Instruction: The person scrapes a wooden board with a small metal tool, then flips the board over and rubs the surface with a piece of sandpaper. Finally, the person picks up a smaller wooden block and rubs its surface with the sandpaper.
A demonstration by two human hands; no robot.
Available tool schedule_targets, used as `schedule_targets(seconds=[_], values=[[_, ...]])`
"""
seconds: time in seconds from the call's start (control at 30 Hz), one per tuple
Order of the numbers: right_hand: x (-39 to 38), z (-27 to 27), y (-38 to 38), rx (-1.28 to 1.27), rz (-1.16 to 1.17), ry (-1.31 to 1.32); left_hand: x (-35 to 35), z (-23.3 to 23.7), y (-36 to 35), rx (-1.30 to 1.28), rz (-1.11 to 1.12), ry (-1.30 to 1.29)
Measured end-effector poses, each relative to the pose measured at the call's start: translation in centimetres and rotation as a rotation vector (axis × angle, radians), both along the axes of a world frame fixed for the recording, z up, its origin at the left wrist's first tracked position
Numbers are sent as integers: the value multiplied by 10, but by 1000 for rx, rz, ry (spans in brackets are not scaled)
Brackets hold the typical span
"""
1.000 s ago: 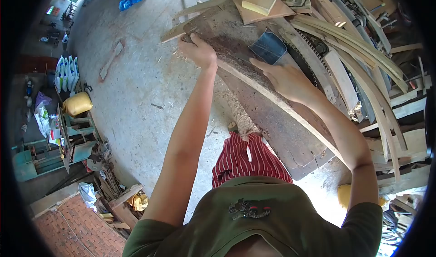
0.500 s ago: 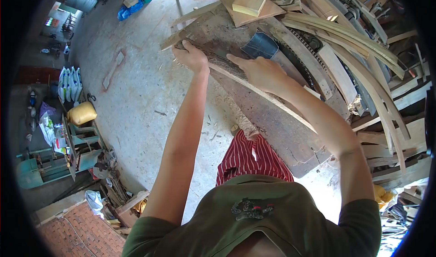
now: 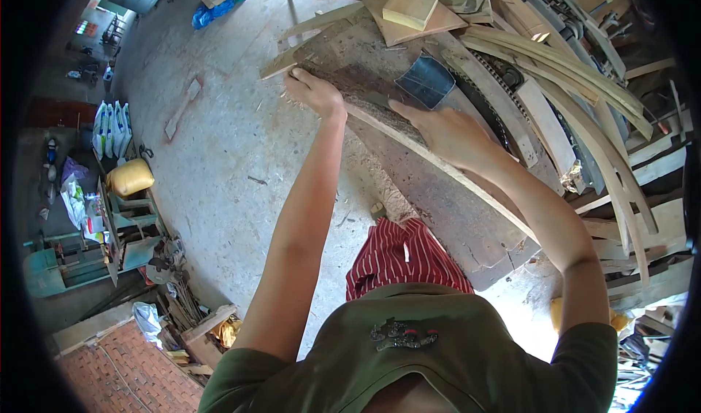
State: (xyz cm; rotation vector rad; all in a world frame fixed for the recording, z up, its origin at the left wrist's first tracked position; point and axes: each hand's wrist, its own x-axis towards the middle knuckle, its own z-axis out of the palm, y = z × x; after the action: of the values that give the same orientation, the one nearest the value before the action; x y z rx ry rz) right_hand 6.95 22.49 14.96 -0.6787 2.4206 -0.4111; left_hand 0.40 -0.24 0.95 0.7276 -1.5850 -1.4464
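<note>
Head | left hand [image 3: 315, 94] curled round wooden strip [image 3: 387, 127] | right hand [image 3: 447, 133]: forefinger out, grip unclear

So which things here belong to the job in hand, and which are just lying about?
Job, apparently:
- left hand
- right hand
- plank
- board beneath

Lying about, seemingly:
- denim piece
- block
- curved strips
- yellow jug
- white sacks

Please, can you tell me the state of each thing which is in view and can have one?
left hand: at the board's pale edge, fingers curled
right hand: forefinger extended, near the denim
board: dusty and stained on top
denim piece: spread out, lying on the worktop
wooden block: resting on a thin panel
long strips: curved, piled together
floor: littered with scraps
</note>
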Motion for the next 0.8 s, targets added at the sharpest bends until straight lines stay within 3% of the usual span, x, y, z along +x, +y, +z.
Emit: schedule_targets(seconds=[0.07,0.13,0.3,0.43,0.5,0.57,0.63,0.73,0.8], values=[[-12,-32,-19,-36,0,102,-3,-2,0,36,-6,29],[-22,-31,-31,-94,9,230,1,7,3,50,-10,36],[2,0,2,58,20,10,0,6,2,64,2,4],[-12,-15,-7,75,-1,-45,0,-2,2,-9,7,4],[-26,-46,-21,-226,-20,135,-3,1,3,-23,10,13],[-25,-49,-15,-267,-52,84,0,2,0,44,-32,89],[-9,-20,4,-106,-35,-26,-2,-3,-4,18,-29,89],[-4,-9,2,-69,1,6,-1,-9,-7,-84,-1,-64],[-12,-15,-10,-24,-19,-28,-2,-7,-6,111,-130,36]])
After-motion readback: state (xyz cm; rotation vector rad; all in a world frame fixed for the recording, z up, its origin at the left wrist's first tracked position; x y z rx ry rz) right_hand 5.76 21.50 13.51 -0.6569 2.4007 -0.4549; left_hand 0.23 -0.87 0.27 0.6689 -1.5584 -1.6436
